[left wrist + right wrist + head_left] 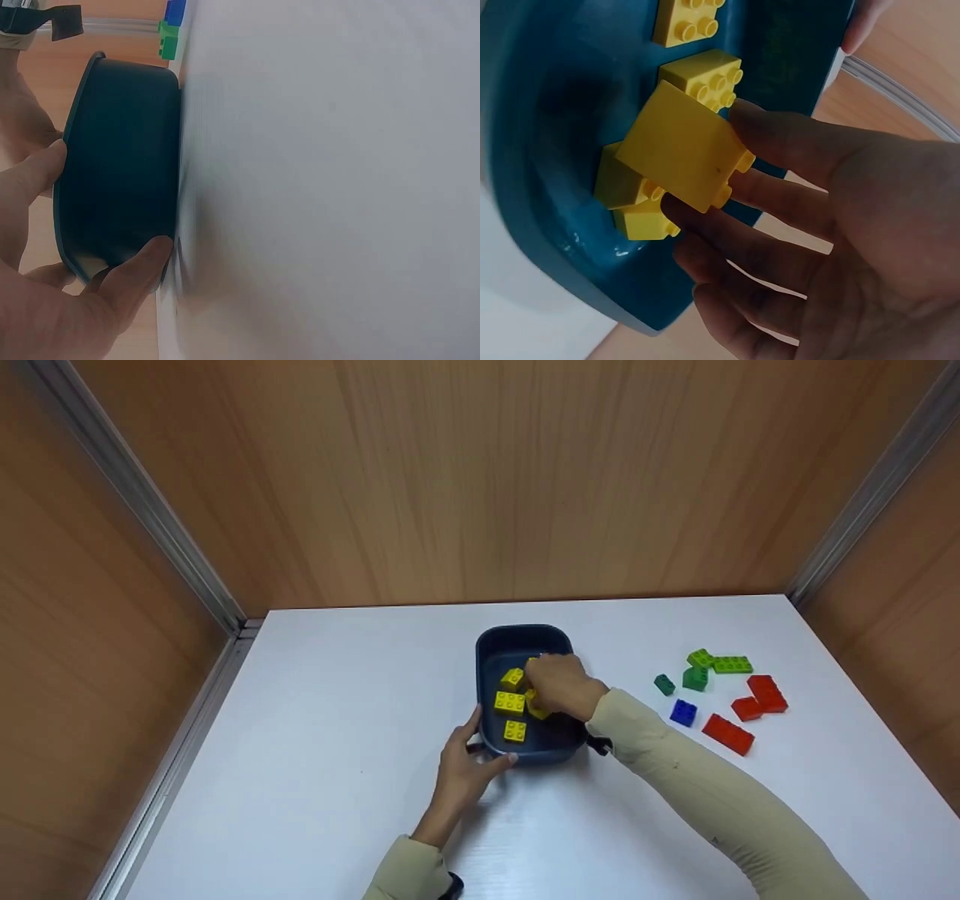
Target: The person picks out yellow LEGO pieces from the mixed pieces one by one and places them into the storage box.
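A dark blue plastic tub [525, 639] with rounded corners stands on the table. My left hand [461, 771] grips its near left corner, fingers along the side and thumb at the near rim. In the left wrist view the thumb and fingers [142, 270] press on the tub's wall. Over the inside of the tub, my right hand [566, 686] pinches a yellow toy brick [682, 146] between thumb and fingertips. Several other yellow bricks lie in the tub, among them a six-stud brick [509, 703] and a four-stud brick [515, 730].
To the right on the white table [337, 697] lie loose bricks: a blue one [683, 712], dark green ones [695, 679], light green ones [732, 664] and red ones [728, 734]. A wooden panel [525, 480] rises behind the table, with more panels at both sides.
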`<act>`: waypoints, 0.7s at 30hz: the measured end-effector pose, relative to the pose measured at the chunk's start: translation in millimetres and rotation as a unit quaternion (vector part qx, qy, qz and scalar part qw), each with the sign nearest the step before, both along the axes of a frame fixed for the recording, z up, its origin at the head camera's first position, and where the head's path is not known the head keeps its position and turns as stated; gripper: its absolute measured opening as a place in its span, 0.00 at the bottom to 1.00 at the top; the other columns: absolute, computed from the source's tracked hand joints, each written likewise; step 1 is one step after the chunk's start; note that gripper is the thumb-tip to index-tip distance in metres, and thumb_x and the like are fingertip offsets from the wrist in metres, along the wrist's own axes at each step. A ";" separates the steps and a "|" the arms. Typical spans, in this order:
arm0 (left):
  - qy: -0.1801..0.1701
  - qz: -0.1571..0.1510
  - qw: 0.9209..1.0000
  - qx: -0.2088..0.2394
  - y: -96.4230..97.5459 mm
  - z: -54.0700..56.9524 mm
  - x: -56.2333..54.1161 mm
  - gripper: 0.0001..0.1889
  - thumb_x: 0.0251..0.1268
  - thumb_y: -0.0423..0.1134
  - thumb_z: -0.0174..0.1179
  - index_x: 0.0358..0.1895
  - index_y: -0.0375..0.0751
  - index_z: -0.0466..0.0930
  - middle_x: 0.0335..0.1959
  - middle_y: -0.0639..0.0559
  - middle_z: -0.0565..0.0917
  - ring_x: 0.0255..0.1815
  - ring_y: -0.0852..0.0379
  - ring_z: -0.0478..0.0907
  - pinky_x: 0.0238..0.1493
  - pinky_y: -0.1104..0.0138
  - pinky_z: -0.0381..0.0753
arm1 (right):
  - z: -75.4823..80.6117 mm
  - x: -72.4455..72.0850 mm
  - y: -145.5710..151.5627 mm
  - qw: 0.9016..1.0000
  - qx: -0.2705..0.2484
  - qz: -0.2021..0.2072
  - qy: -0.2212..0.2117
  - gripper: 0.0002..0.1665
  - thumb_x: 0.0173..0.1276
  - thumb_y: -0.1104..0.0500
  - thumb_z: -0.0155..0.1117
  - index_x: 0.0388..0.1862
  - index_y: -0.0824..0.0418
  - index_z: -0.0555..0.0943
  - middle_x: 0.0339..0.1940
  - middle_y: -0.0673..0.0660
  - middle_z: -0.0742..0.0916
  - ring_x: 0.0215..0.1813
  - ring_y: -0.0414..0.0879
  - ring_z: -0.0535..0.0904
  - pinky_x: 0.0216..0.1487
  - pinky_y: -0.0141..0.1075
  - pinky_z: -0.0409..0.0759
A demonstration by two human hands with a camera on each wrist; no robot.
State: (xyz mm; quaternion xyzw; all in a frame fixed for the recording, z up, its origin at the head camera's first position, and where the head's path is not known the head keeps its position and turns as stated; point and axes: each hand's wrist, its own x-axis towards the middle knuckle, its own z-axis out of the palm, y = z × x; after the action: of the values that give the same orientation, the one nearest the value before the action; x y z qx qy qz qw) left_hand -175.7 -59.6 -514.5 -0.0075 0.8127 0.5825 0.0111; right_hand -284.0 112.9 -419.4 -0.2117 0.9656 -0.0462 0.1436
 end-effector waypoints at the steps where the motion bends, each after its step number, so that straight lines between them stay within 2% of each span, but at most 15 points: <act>1: 0.001 -0.001 1.000 0.001 -0.1 -0.1 0.1 0.51 0.60 0.38 0.79 0.84 0.41 0.58 0.66 0.37 0.77 0.62 0.40 0.79 0.67 0.51 0.82 | -0.5 -1.1 -1.0 1.000 0.007 -0.001 -0.003 0.22 0.72 0.60 0.74 0.63 0.65 0.86 0.58 0.63 0.89 0.50 0.54 0.86 0.62 0.53 0.86; 6: 0.003 -0.002 1.000 0.005 -0.5 -0.7 1.0 0.51 0.61 0.38 0.79 0.85 0.41 0.58 0.67 0.37 0.76 0.63 0.39 0.79 0.67 0.50 0.82 | -3.5 -6.8 -4.1 0.999 0.035 0.006 -0.008 0.22 0.72 0.60 0.73 0.63 0.66 0.86 0.56 0.63 0.90 0.46 0.53 0.84 0.60 0.53 0.87; 13: 0.003 -0.006 1.000 0.011 -0.4 -0.9 1.1 0.52 0.61 0.38 0.79 0.85 0.41 0.57 0.69 0.37 0.74 0.62 0.41 0.79 0.65 0.52 0.82 | -5.3 -9.6 -6.1 0.999 0.035 0.017 -0.027 0.25 0.70 0.62 0.74 0.66 0.58 0.86 0.64 0.60 0.87 0.60 0.54 0.84 0.67 0.56 0.82; 21: -0.002 -0.001 1.000 0.007 0.0 -0.9 1.6 0.52 0.60 0.38 0.79 0.85 0.43 0.58 0.68 0.38 0.75 0.63 0.40 0.79 0.66 0.52 0.82 | -7.3 -9.4 -12.5 0.997 0.069 0.020 -0.005 0.27 0.69 0.60 0.76 0.64 0.67 0.83 0.58 0.65 0.88 0.49 0.56 0.82 0.62 0.55 0.85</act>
State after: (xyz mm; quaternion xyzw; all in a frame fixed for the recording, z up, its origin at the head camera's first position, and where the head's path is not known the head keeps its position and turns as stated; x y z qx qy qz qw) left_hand -174.1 -59.7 -515.4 -0.0079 0.8089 0.5878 0.0135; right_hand -293.4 100.4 -426.7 -0.2204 0.9613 0.0225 0.1638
